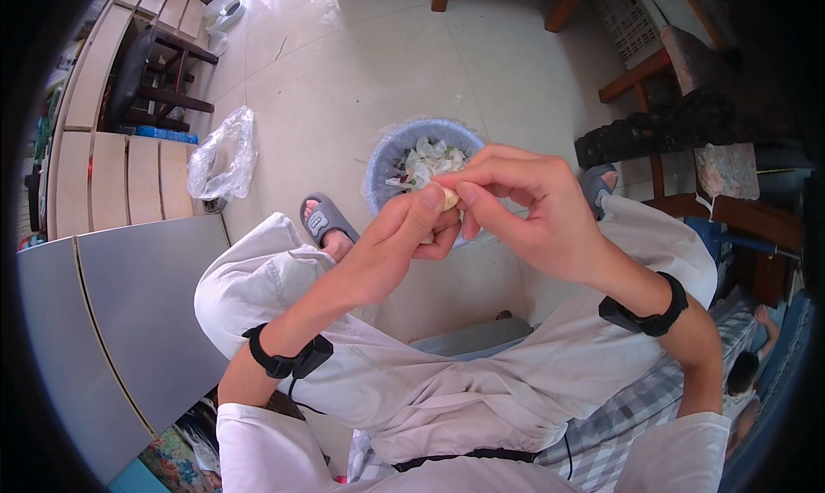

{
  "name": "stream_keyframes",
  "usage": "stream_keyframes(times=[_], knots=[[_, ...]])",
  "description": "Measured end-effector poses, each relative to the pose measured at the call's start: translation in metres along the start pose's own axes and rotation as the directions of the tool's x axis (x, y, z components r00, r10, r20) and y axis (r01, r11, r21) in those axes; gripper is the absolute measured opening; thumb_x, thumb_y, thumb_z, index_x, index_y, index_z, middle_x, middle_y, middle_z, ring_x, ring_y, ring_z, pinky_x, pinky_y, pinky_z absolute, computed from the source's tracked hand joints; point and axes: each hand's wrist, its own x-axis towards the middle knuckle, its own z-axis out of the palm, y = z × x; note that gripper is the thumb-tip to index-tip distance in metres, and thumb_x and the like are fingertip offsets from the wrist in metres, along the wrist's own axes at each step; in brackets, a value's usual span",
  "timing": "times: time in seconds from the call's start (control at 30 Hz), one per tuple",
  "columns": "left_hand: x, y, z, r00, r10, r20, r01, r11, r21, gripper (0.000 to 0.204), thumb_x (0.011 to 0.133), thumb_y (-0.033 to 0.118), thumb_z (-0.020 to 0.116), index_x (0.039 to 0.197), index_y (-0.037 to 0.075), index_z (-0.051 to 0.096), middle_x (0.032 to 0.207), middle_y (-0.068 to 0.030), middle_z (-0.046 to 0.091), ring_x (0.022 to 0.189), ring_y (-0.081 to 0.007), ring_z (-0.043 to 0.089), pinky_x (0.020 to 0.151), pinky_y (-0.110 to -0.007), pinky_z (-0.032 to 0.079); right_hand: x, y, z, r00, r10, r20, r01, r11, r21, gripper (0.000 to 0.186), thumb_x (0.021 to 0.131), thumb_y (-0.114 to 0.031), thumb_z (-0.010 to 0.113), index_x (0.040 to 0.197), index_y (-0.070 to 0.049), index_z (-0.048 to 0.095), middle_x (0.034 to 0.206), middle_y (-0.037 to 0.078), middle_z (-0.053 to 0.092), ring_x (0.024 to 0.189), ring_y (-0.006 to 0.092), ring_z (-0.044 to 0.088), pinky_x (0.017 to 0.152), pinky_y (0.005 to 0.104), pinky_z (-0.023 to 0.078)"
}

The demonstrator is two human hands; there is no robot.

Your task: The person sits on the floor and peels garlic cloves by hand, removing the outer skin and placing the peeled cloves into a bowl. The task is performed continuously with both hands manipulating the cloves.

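Note:
A small cream-coloured piece that looks like a garlic clove (pixel 450 199) sits between my hands, above the near rim of a bin. My left hand (pixel 414 226) is closed around it, the thumb laid along its side and the other fingers curled beneath. From the right, my right hand (pixel 534 202) pinches at the clove's edge with thumb and index finger; the fingertips partly cover it. Below them stands the round blue-grey bin (pixel 375 168), lined with a thin bag. Crumpled white plastic or tissue (pixel 432 161) and darker scraps lie inside it.
A clear plastic bag (pixel 222 156) lies on the floor to the left, by pale drawers (pixel 120 175) and a dark stool (pixel 163 76). Wooden furniture legs (pixel 636 76) stand at the right. Another person (pixel 746 373) is at the lower right, beside checked cloth (pixel 636 416).

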Motion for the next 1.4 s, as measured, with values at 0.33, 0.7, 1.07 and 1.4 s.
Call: stream_keyframes(times=[0.33, 0.7, 1.07, 1.4], knots=[[-0.001, 0.003, -0.003, 0.998, -0.018, 0.065, 0.020, 1.000, -0.020, 0.063, 0.110, 0.056, 0.024, 0.098, 0.004, 0.057, 0.072, 0.0039, 0.041, 0.060, -0.0081, 0.025, 0.057, -0.026, 0.024, 0.001, -0.010, -0.006, 0.973, 0.187, 0.136, -0.208, 0.964, 0.163, 0.016, 0.100, -0.007, 0.063, 0.107, 0.005, 0.070, 0.089, 0.006, 0.072, 0.075, 0.0097, 0.067, 0.070, 0.0244, 0.055], [-0.001, 0.009, -0.003, 0.997, -0.019, 0.074, 0.018, 1.000, 0.008, 0.063, 0.111, 0.055, 0.021, 0.099, 0.005, 0.058, 0.067, 0.0053, 0.033, 0.060, -0.0084, 0.023, 0.057, -0.027, 0.023, 0.000, -0.007, -0.007, 0.970, 0.198, 0.142, -0.224, 0.953, 0.206, 0.018, 0.102, -0.008, 0.062, 0.110, 0.006, 0.070, 0.089, 0.008, 0.072, 0.076, 0.0109, 0.069, 0.072, 0.0250, 0.056], [-0.002, 0.008, -0.004, 0.998, -0.026, 0.058, 0.026, 1.000, 0.003, 0.064, 0.111, 0.055, 0.021, 0.095, 0.005, 0.057, 0.067, 0.0049, 0.035, 0.059, -0.0085, 0.024, 0.057, -0.027, 0.024, 0.002, -0.012, -0.007, 0.959, 0.231, 0.164, -0.265, 0.936, 0.230, 0.020, 0.101, -0.009, 0.063, 0.113, 0.007, 0.070, 0.091, 0.009, 0.073, 0.078, 0.0119, 0.070, 0.074, 0.0254, 0.057], [-0.002, 0.002, -0.010, 0.996, -0.019, 0.093, 0.021, 0.999, -0.030, 0.063, 0.112, 0.054, 0.022, 0.093, 0.005, 0.056, 0.072, 0.0032, 0.043, 0.060, -0.0083, 0.025, 0.056, -0.027, 0.024, 0.002, -0.008, -0.006, 0.968, 0.184, 0.170, -0.222, 0.946, 0.235, 0.024, 0.102, -0.007, 0.061, 0.120, 0.006, 0.069, 0.092, 0.009, 0.073, 0.079, 0.0114, 0.070, 0.075, 0.0255, 0.058]])
